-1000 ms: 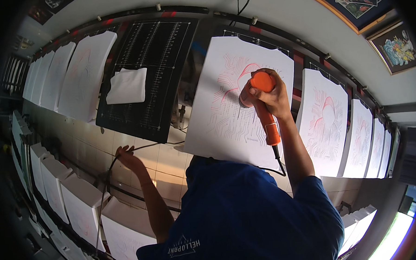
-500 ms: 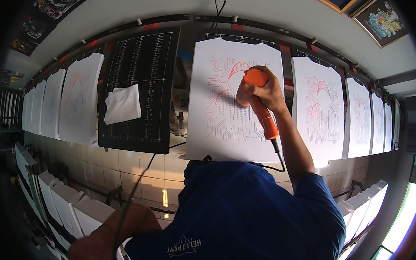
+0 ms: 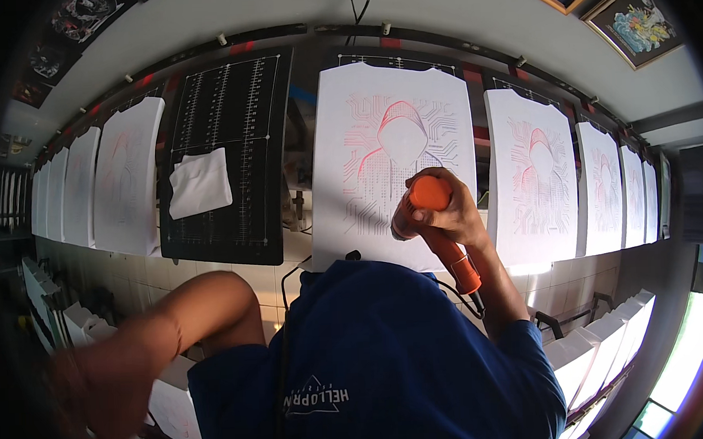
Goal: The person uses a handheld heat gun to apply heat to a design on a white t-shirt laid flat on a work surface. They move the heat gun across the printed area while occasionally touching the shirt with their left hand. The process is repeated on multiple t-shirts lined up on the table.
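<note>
An orange heat gun (image 3: 451, 258) is in my right hand (image 3: 461, 215), fingers wrapped round its body. Its nozzle points down over the lower part of a white shirt panel (image 3: 337, 251) that lies flat on a board. Printed on the panel is a hooded figure (image 3: 402, 127) in red and bluish lines, with circuit-like lines about it. The gun hides part of the print's lower right. My left hand (image 3: 100, 395) is out at the lower left, away from the panel, smeared by motion; its fingers cannot be made out.
Left of the panel, a black ruled board (image 3: 231, 240) carries a folded white cloth (image 3: 201, 183). More printed white panels (image 3: 509, 228) line both sides. A dark rail (image 3: 437, 32) runs behind. The black cord (image 3: 284, 301) hangs near my body. Behind me stand further white panels (image 3: 585, 350).
My right hand has brought the heat gun down the panel toward me, uncovering the hooded figure. My left arm has swung further out to the left.
</note>
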The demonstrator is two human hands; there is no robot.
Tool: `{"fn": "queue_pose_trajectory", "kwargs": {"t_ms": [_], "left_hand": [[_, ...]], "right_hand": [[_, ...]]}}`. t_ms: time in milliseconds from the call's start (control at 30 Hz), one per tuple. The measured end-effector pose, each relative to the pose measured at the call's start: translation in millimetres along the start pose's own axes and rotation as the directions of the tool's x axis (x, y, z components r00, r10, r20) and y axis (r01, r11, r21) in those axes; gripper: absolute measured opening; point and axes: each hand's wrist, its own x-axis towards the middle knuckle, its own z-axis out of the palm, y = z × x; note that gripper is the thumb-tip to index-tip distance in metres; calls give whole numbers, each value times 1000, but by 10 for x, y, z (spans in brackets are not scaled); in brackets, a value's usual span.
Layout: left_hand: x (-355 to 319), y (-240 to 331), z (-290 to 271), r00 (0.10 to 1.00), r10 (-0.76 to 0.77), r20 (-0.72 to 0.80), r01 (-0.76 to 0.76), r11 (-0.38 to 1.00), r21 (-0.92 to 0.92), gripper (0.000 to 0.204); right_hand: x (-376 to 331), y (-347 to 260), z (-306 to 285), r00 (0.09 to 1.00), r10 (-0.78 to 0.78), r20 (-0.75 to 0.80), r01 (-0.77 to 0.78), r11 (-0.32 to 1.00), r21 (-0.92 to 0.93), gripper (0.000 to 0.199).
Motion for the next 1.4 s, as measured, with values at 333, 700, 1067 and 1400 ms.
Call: {"fn": "queue_pose_trajectory", "kwargs": {"t_ms": [333,700,1067,1400], "left_hand": [[-3465,-2089,-1360,576,-754,-315,372,-101,923,48],[-3560,-2609,-1495,507,-839,-198,-55,-260,964,68],[-3853,-1934,-761,327,-942,-75,28,-70,997,75],[-3821,-2179,-842,423,-868,-259,-3,-288,958,74]], "right_hand": [[625,71,-153,936,-180,-304,147,981,-127,75],[444,79,-245,959,-96,-265,71,992,-103,81],[248,24,-287,974,-12,-226,-17,992,-122,79],[774,103,-540,946,-185,-265,141,974,-176,75]]}}
